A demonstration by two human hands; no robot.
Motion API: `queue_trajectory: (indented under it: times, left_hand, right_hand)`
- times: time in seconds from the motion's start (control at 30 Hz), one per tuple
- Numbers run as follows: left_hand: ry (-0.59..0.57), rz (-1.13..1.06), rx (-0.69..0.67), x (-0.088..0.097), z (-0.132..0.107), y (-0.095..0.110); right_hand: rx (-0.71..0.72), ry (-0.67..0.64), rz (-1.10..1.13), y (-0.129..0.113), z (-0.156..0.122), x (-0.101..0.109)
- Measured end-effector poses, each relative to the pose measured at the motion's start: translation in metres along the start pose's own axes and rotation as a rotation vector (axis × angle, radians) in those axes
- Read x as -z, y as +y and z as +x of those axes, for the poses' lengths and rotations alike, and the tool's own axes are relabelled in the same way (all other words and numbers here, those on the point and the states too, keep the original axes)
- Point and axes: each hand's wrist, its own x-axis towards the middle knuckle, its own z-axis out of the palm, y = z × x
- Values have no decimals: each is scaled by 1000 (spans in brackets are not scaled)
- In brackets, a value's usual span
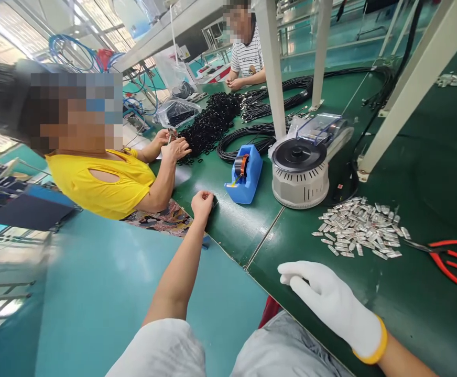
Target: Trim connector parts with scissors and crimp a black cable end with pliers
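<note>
My left hand [202, 202] is bare and reaches far out to the edge of the green table [417, 298]. Its fingers are curled in, and whatever they grip is hidden. It sits just left of a blue tape dispenser [245, 175]. My right hand [326, 298] wears a white glove with a yellow cuff and lies flat on the table near its front edge, fingers stretched out to the left and holding nothing. A heap of small silver metal pieces [360, 228] lies beyond the right hand.
Red-handled pliers [450, 259] lie at the right. A round grey tape machine [301, 170] stands behind the metal pieces, with black cable coils [248, 137] and a pile of black rings [213, 123] further back. A person in yellow [106, 180] works at the left, and another person in stripes [247, 55] sits at the far end.
</note>
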Motion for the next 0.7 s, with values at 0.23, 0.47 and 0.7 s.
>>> queue_trajectory:
  times: [0.23, 0.47, 0.7]
  left_hand:
    - [-4, -11, -16, 1, -2, 2]
    - [-10, -20, -33, 2, -1, -1]
    - [-12, -19, -38, -2, 4, -10]
  right_hand:
    - [29, 15, -9, -3, -1, 3]
    - [26, 7, 1, -1, -2, 2]
    - [-3, 20, 4, 1, 0, 0]
